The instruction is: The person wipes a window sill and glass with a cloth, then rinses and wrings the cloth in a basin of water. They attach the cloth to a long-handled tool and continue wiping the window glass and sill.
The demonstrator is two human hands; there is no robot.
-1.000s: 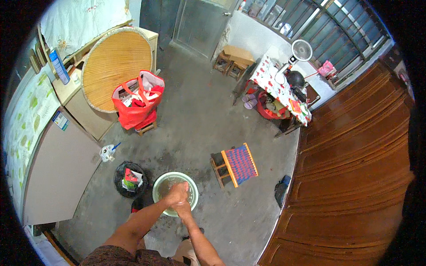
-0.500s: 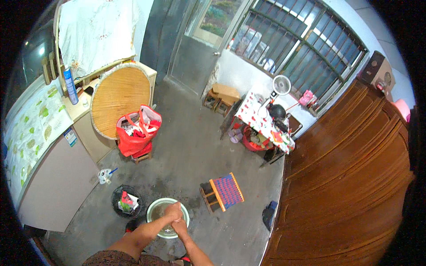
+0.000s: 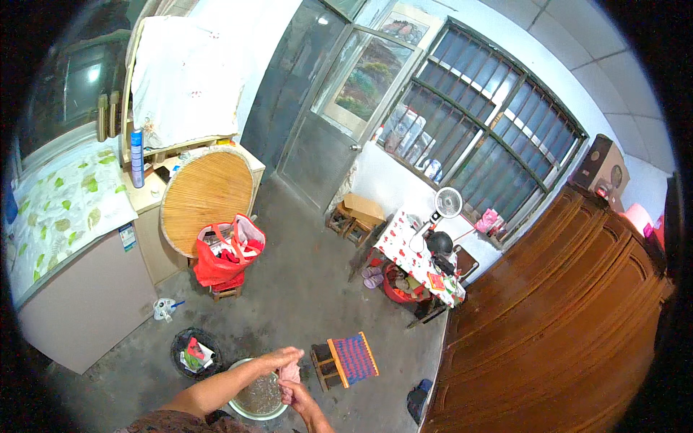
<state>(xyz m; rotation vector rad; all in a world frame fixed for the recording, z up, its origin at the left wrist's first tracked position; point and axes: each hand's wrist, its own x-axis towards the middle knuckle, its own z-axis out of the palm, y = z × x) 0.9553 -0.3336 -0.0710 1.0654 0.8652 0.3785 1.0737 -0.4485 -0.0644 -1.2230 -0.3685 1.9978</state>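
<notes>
Cloth (image 3: pixel 290 372) exposed at right rim of basin (image 3: pixel 258 416)

Change noted: half a second ago the two hands were clasped together over the basin, with no cloth discernible; they are now parted and the pink cloth shows between them.

Left hand (image 3: pixel 283 356): uppermost in view, fingers fairly straight, meeting the cloth's top end. Whether it grips cannot be told.

Right hand (image 3: pixel 297 395): nearer the body, fingers curled closed around the cloth's lower end.

Position of cloth: out of the water (image 3: pixel 260 393), appearing just past the right rim; its height cannot be judged.

Surroundings: the view has tilted upward, but the basin shows no evident shift relative to bin (image 3: pixel 180 363) or stool (image 3: pixel 354 359).

Assessment: the change suggests a pause in squeezing to rearrange the hold, the wringing probably not finished.
</notes>
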